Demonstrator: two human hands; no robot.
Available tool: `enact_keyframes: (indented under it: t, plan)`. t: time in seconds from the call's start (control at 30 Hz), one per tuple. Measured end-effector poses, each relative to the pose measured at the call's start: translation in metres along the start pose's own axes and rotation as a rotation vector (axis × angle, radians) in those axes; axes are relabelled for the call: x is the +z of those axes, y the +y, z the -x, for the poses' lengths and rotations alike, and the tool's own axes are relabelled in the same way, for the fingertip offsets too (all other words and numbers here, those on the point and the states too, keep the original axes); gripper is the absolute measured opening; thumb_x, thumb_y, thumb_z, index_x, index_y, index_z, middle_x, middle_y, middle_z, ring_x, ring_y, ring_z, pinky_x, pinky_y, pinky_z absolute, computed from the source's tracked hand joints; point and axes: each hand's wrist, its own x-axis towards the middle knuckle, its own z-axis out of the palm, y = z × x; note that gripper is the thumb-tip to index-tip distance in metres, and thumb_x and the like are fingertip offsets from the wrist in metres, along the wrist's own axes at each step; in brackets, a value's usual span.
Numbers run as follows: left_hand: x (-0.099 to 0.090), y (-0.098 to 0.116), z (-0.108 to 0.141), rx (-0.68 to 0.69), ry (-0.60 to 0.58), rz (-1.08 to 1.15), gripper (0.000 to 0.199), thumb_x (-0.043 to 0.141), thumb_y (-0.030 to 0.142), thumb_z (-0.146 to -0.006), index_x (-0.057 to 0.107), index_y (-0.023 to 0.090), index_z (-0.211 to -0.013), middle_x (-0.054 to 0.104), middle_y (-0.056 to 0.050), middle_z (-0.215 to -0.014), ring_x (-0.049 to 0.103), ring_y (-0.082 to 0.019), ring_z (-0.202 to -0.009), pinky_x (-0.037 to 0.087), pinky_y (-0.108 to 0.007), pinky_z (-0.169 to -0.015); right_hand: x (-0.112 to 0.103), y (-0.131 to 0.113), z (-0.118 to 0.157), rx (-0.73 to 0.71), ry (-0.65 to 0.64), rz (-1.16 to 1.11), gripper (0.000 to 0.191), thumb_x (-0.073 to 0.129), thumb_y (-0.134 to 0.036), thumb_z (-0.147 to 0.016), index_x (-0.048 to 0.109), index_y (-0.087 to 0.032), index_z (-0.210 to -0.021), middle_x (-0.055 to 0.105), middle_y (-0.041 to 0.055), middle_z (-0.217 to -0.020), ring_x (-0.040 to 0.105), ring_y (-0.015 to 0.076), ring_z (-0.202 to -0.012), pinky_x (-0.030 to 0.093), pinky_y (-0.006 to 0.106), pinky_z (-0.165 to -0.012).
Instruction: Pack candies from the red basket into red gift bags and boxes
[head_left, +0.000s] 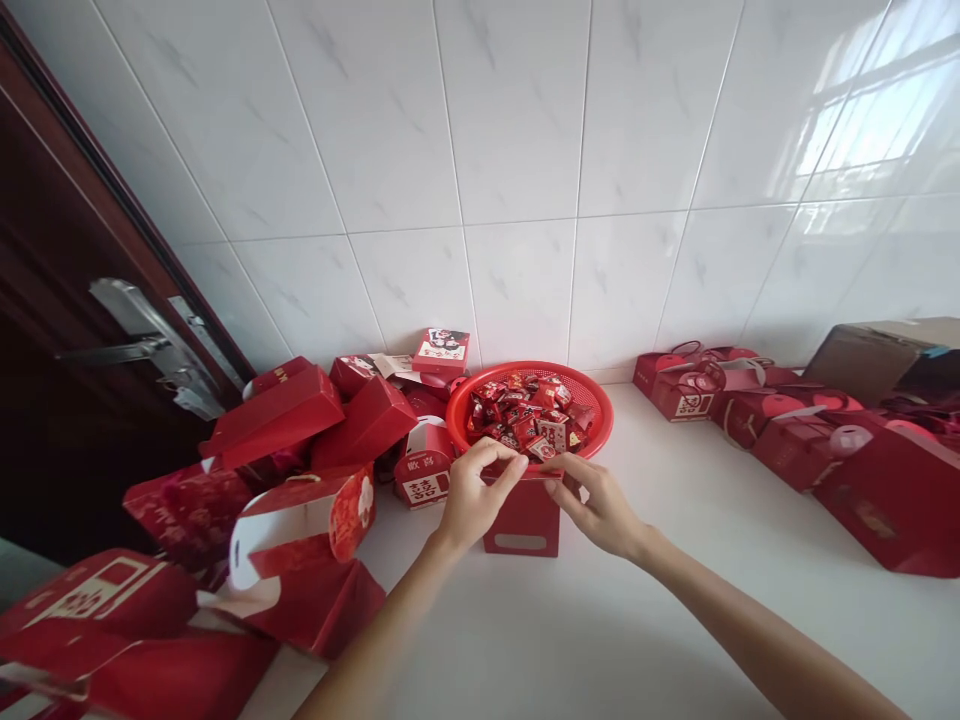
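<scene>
Messy pile of red boxes (285, 500) out at 9 o'clock on the white worktop (637, 640). Dead centre, left hand (480, 490) and right hand (600, 505), 2 sets of fingers pinching the small red box's (523, 520) top edge, candy-filled basket (602, 420) at 12, more gift boxes (795, 440) around 2.

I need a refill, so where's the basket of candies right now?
In the head view, the red basket is near centre, by the tiled wall, just beyond the hands and the upright red box.
</scene>
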Motion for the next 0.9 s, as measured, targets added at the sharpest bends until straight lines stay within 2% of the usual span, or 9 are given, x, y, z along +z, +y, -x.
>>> enact_keyframes:
  t: [0.07,0.17,0.23,0.3,0.43,0.57,0.7,0.8,0.9]
  plan:
    - [-0.001,0.003,-0.004,-0.091,-0.054,0.02,0.026,0.064,0.042,-0.089,0.069,0.019,-0.077,0.068,-0.002,-0.075,0.062,-0.016,-0.07,0.048,-0.025,-0.067,0.002,-0.001,-0.003,0.046,0.012,-0.025,0.027,0.048,-0.041,-0.1,0.059,-0.019,-0.088,0.057,0.0001,-0.072,0.046,0.012,-0.057,0.039,0.025,-0.055]
    - [-0.004,0.006,-0.013,-0.194,-0.165,0.01,0.033,0.062,0.048,-0.088,0.071,0.018,-0.079,0.069,-0.002,-0.072,0.059,-0.016,-0.067,0.045,-0.026,-0.064,0.006,-0.001,-0.006,0.114,0.02,-0.063,0.047,0.043,-0.053,-0.1,0.045,-0.02,-0.067,0.042,-0.0032,-0.06,0.037,0.0109,-0.055,0.032,0.025,-0.052]
    - [-0.006,0.006,-0.019,-0.238,-0.242,-0.02,0.035,0.061,0.05,-0.087,0.071,0.017,-0.077,0.067,-0.002,-0.07,0.056,-0.016,-0.065,0.042,-0.026,-0.061,0.009,0.0,-0.007,0.155,0.005,-0.107,0.052,0.042,-0.059,-0.099,0.037,-0.021,-0.063,0.035,-0.0045,-0.058,0.03,0.0097,-0.054,0.028,0.024,-0.05]
    - [-0.006,0.005,-0.023,-0.279,-0.307,-0.034,0.036,0.062,0.05,-0.085,0.071,0.017,-0.076,0.065,-0.001,-0.068,0.052,-0.015,-0.062,0.038,-0.026,-0.059,0.009,0.001,-0.01,0.187,-0.026,-0.157,0.053,0.044,-0.061,-0.097,0.037,-0.021,-0.063,0.033,-0.0052,-0.057,0.029,0.0093,-0.053,0.026,0.024,-0.048]
    - [-0.008,0.005,-0.029,-0.311,-0.392,-0.013,0.042,0.058,0.055,-0.088,0.069,0.017,-0.075,0.057,0.002,-0.062,0.047,-0.014,-0.059,0.034,-0.025,-0.055,-0.004,0.007,-0.022,0.204,-0.015,-0.185,0.049,0.051,-0.06,-0.093,0.049,-0.019,-0.065,0.044,-0.0029,-0.058,0.041,0.0108,-0.054,0.033,0.024,-0.05]
    - [-0.015,0.008,-0.034,-0.368,-0.473,0.04,0.054,0.051,0.064,-0.09,0.073,0.015,-0.083,0.061,0.0,-0.063,0.053,-0.016,-0.059,0.037,-0.025,-0.054,-0.037,0.027,-0.049,0.232,0.17,-0.155,0.039,0.059,-0.052,-0.087,0.06,-0.018,-0.07,0.063,0.0028,-0.066,0.051,0.0132,-0.057,0.039,0.026,-0.053]
    - [-0.026,0.013,-0.041,-0.347,-0.532,0.039,0.047,0.058,0.06,-0.089,0.078,0.018,-0.096,0.075,-0.005,-0.087,0.066,-0.02,-0.077,0.048,-0.025,-0.063,-0.063,0.055,-0.078,0.38,0.294,-0.098,0.02,0.064,-0.037,-0.079,0.063,-0.018,-0.075,0.068,0.0039,-0.07,0.059,0.0158,-0.06,0.047,0.028,-0.058]
    - [-0.034,0.015,-0.047,-0.318,-0.542,0.057,0.039,0.063,0.056,-0.087,0.079,0.023,-0.102,0.077,-0.005,-0.106,0.069,-0.024,-0.095,0.053,-0.026,-0.074,-0.066,0.076,-0.095,0.499,0.292,-0.014,0.013,0.061,-0.027,-0.079,0.065,-0.017,-0.086,0.071,0.0054,-0.081,0.065,0.0177,-0.069,0.051,0.028,-0.062]
    - [-0.038,0.008,-0.055,-0.297,-0.494,0.039,0.041,0.06,0.057,-0.089,0.079,0.023,-0.097,0.078,-0.005,-0.097,0.069,-0.024,-0.097,0.054,-0.029,-0.083,-0.057,0.097,-0.11,0.54,0.249,0.062,0.016,0.06,-0.022,-0.079,0.065,-0.017,-0.093,0.072,0.0066,-0.086,0.066,0.0186,-0.076,0.051,0.028,-0.065]
